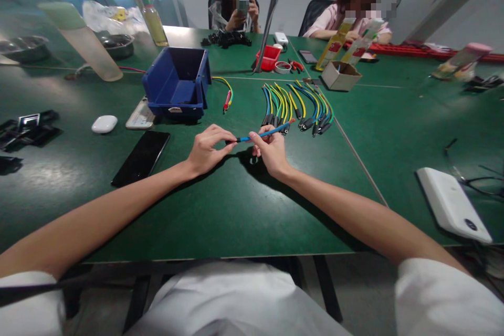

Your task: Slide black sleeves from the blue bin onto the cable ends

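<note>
Just above the table, a short blue wire [270,132] is stretched between my two hands. My left hand [209,150] pinches its black-sleeved left end between thumb and fingertips. Further along, my right hand [272,150] grips the wire's middle, thumb on top and fingers curled below. The free right end, which looks reddish, points up and right. Right behind my right hand lie several short yellow-green and blue wires [284,100] with black ends, side by side in rows. A yellow-green wire with a red part [230,95] lies farther left.
A blue bin [161,85] stands beyond my left hand, with a black phone [142,158] nearer me. A white power bank-like device [452,203] lies right. Farther back are a small cardboard box [340,80], a red container [269,58], a metal pole [271,13], bottles and two people.
</note>
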A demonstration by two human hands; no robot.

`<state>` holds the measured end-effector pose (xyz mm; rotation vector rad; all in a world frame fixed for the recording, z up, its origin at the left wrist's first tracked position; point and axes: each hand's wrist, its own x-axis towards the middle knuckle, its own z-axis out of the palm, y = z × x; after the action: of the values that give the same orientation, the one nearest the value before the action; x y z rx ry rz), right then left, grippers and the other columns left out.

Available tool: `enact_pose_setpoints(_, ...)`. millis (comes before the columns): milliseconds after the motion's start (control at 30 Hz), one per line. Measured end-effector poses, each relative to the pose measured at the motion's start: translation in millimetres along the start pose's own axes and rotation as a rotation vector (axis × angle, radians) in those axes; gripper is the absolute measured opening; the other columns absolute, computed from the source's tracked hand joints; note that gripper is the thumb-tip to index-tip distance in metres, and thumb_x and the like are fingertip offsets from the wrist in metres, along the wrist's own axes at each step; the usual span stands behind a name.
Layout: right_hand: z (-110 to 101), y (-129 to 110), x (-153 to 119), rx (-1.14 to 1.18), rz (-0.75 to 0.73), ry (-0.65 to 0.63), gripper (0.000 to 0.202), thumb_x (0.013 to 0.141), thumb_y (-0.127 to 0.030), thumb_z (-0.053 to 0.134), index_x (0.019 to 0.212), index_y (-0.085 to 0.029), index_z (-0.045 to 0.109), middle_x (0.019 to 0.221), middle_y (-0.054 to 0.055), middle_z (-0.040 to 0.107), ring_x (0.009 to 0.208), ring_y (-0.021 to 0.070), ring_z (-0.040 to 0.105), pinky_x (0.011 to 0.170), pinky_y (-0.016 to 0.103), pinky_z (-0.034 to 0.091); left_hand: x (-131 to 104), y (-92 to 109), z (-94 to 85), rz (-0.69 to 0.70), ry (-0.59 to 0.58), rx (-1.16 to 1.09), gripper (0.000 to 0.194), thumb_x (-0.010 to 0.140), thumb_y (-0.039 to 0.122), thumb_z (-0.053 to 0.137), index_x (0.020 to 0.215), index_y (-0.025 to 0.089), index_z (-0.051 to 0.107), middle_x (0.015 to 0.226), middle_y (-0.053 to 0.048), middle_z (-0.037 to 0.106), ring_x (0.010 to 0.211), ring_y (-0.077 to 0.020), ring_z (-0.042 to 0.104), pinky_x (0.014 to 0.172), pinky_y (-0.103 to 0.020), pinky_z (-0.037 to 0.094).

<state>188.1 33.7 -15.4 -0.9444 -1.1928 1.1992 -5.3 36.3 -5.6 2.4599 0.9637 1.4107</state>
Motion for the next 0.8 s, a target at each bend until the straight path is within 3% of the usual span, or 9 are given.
enact_pose_setpoints(800, 0.6, -2.6, -0.1, -0.035, 0.004, -0.046, 0.038, 0.076, -0.046, 0.073, 0.080, -0.022, 0.045, 0.054, -0.007, 0.055, 0.040, 0.0080, 0.048, 0.038, 0.019, 0.033, -3.5, 0.8, -1.1, -0.011, 0.022, 0.037, 0.010, 0.079, 0.017, 0.069, 0.089, 0.016, 0.068, 0.080, -0.003, 0.070, 0.073, -0.0139, 0.061, 0.067, -0.026, 0.050)
